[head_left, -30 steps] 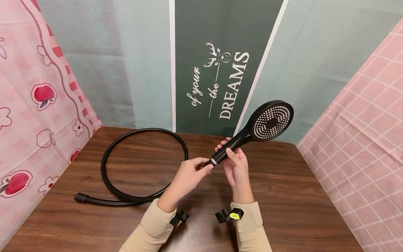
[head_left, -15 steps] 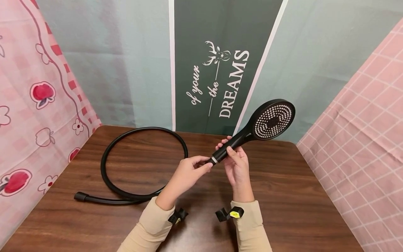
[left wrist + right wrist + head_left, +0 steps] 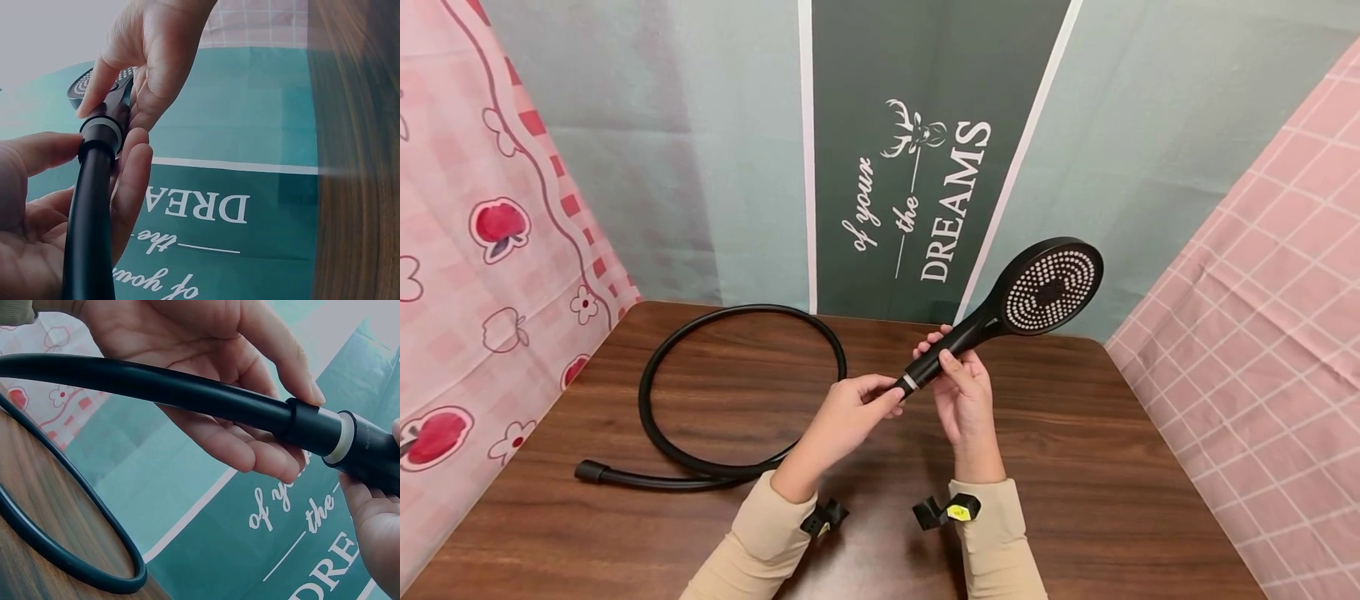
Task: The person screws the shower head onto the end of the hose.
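Black handheld shower head (image 3: 1011, 304) is up off the wooden surface (image 3: 1075, 500), tilted, spray face towards the head camera. Right hand (image 3: 964, 398) grips its handle, thumb on the near side, fingers behind; probably the steadying grip. Left hand (image 3: 850, 414) pinches the hose nut (image 3: 309, 425) at the lower end of the shower head, thumb on top, fingers under. Likely held that close so nut and handle stay in line. Pale ring (image 3: 342, 437) shows between the 2 black parts.

Black hose (image 3: 644, 392) lies in 1 big loop left of the shower head, slack on the surface, presumably so its weight doesn't drag on the joint. Free end fitting (image 3: 592, 472) sits well left of the shower head, in nobody's grip.

Hidden: threads inside the joint, so can't tell how far the nut is seated. Hose stretch behind the left hand is blocked in the head view. Right wrist view cuts off the spray face and most of the right hand; marking on the handle too small to read.
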Available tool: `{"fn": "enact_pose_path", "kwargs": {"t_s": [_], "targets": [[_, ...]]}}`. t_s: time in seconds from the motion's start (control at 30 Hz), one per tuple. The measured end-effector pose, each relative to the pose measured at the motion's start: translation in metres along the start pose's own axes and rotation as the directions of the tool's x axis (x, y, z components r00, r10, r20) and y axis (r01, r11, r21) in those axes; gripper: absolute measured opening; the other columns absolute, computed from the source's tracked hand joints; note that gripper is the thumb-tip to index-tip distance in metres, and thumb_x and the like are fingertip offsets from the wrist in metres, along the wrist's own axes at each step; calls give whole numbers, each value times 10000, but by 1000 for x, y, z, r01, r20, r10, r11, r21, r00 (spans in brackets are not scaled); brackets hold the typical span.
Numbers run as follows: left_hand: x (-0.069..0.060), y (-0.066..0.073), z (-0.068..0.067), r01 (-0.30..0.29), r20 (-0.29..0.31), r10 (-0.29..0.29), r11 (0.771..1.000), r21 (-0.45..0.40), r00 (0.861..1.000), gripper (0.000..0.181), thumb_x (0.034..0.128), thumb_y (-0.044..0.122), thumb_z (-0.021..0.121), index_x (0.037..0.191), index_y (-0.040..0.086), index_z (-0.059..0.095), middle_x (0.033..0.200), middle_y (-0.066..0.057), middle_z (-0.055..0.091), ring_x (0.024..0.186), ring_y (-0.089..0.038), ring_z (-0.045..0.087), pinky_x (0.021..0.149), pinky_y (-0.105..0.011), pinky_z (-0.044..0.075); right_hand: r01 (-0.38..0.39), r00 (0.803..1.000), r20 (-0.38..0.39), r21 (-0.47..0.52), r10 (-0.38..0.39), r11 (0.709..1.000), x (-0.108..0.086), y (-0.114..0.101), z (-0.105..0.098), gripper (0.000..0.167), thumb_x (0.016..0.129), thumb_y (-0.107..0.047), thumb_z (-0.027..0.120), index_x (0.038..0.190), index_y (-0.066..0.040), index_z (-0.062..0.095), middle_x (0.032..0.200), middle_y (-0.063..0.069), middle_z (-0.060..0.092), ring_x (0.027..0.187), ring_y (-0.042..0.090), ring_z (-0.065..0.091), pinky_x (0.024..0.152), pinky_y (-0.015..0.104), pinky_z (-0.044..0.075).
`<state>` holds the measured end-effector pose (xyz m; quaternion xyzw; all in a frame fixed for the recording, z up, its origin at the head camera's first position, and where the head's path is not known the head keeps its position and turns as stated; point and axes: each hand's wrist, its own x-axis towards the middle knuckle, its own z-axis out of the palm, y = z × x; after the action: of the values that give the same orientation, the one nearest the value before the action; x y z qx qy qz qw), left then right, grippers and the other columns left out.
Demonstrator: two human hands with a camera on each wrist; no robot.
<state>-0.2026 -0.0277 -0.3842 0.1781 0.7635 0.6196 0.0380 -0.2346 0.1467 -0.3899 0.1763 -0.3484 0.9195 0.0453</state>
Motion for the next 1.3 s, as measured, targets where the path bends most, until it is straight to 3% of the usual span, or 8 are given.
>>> {"fn": "enact_pose_path", "kwargs": {"t_s": [0.43,0.67,0.93,1.17,1.3], "targets": [[-1,3,4,4,-84,3,996,88,996,224,960,216,664,1119,72,725,873,-58,749,776,-87,674,670,-235,506,3,1000,7,2,-3,1000,0,0,1,268,1011,65,429,1258,10,515,1061,84,698,980,189,710,962,330,542],[-2,4,6,-10,-111,22,994,108,994,197,944,196,682,1098,85,734,865,-40,740,750,-78,638,666,-227,506,1,1000,12,-1,-1,1000,0,0,0,263,1010,63,433,1224,-25,558,1061,79,703,983,187,712,963,328,541],[0,3,2,-12,-75,17,997,72,997,284,954,226,670,1158,33,714,906,-99,757,838,-189,721,696,-239,516,1,1000,16,2,-1,1000,0,0,0,272,1007,57,450,1275,34,493,1062,83,698,980,190,712,962,333,542],[1,2,-2,35,-22,-36,999,-16,999,327,979,230,634,1192,-11,693,949,-177,760,898,-235,744,830,-333,583,1,1000,13,1,-1,1000,0,-1,0,270,1007,51,456,1273,35,503,1069,87,688,978,192,710,965,334,541],[2,3,-2,58,-11,-58,998,-38,998,315,987,215,621,1175,-25,697,929,-179,759,875,-229,743,837,-348,588,2,1000,13,3,-2,1000,0,-1,0,273,1008,52,452,1277,36,499,1071,88,688,979,195,710,965,335,541]]}}
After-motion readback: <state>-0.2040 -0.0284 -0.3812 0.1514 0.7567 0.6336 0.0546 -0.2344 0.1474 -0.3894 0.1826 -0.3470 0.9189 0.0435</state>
